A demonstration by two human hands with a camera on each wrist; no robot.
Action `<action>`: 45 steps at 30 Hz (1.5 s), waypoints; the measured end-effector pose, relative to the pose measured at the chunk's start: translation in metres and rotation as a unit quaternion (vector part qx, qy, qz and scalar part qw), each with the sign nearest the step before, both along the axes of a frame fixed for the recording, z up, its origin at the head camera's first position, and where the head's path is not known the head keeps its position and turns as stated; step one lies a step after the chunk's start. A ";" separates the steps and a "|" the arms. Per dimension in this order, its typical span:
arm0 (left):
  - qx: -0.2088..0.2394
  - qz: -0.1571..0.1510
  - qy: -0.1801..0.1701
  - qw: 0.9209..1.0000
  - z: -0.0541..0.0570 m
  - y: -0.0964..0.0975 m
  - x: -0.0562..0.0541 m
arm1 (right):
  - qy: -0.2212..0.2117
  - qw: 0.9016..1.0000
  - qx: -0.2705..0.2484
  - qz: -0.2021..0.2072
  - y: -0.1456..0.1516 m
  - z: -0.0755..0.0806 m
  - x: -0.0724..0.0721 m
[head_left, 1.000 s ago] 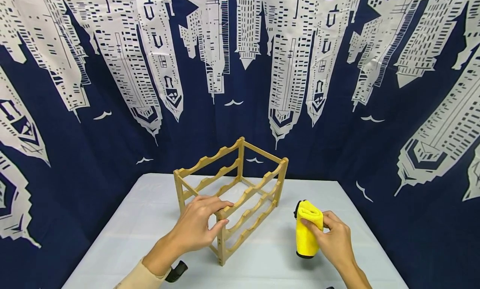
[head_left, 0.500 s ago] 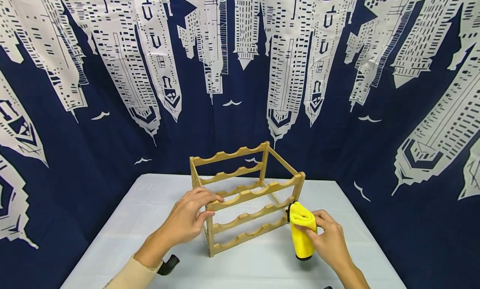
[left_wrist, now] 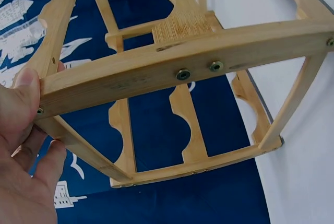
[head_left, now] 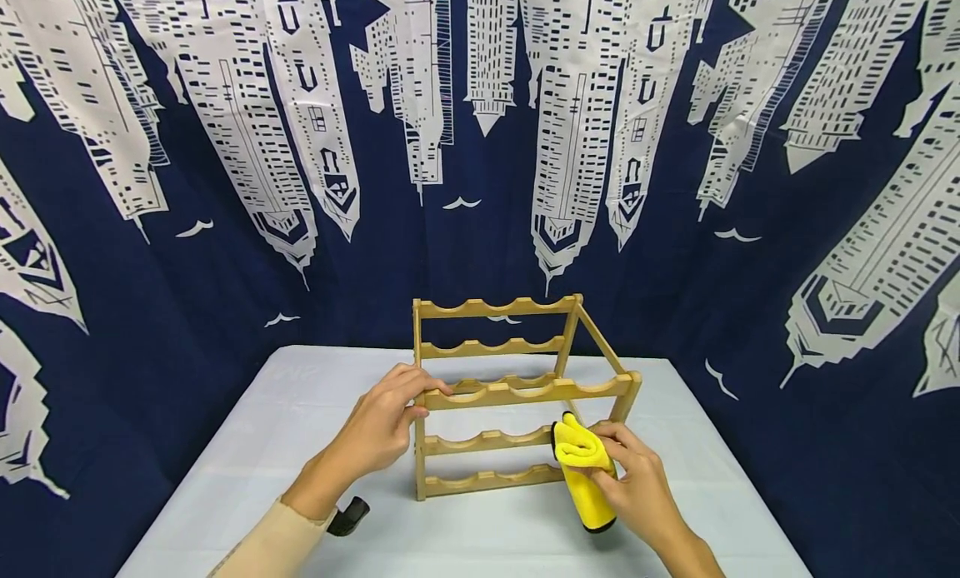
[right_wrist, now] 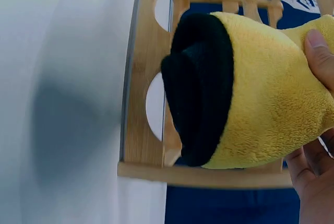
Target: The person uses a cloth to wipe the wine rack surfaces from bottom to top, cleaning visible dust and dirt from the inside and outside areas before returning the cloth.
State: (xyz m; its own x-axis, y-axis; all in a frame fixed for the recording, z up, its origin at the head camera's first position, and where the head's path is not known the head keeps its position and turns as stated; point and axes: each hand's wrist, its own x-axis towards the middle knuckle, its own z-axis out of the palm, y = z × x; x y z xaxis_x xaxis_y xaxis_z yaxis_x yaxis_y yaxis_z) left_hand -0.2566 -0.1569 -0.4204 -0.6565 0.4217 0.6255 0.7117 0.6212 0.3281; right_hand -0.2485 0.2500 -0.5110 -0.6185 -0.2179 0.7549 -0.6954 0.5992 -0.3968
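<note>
A light wooden rack (head_left: 498, 392) with scalloped rails, like a wine rack, stands on the table. At its near left top corner my left hand (head_left: 382, 420) grips the frame, fingers over the top rail and thumb on the near side. In the left wrist view that thumb (left_wrist: 26, 85) presses the end of a bar with metal bolts. My right hand (head_left: 633, 478) pinches a folded yellow cloth (head_left: 585, 474) with black edging, in front of the rack's right part. The right wrist view shows the cloth's black-edged end (right_wrist: 201, 88) overlapping the rack's scalloped rail (right_wrist: 143, 78).
The table (head_left: 300, 445) has a white cover. Behind it and at both sides hangs a dark blue curtain (head_left: 450, 261) printed with white buildings and birds. A black strap-like piece (head_left: 348, 517) sits by my left wrist.
The rack has turned under my left hand, its long side now facing me, its right end swung nearer. My right hand has moved left with the yellow cloth, now overlapping the rack.
</note>
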 end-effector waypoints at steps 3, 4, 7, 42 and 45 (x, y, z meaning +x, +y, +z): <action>0.006 -0.004 -0.005 1.000 0.000 0.002 -0.003 | 0.008 1.000 0.005 0.014 -0.009 -0.002 0.001; 0.009 -0.005 -0.009 1.000 -0.001 0.003 -0.004 | 0.010 1.000 0.009 0.019 -0.012 -0.003 0.002; 0.015 -0.007 -0.024 1.000 -0.003 0.002 -0.007 | 0.025 0.999 0.023 0.042 -0.022 -0.007 0.003; 0.010 0.029 -0.067 0.997 0.007 -0.005 -0.009 | -0.047 0.975 0.188 0.108 -0.189 -0.038 -0.026; 0.010 0.030 -0.067 0.997 0.007 -0.005 -0.008 | -0.077 0.965 0.226 0.113 -0.188 -0.041 -0.031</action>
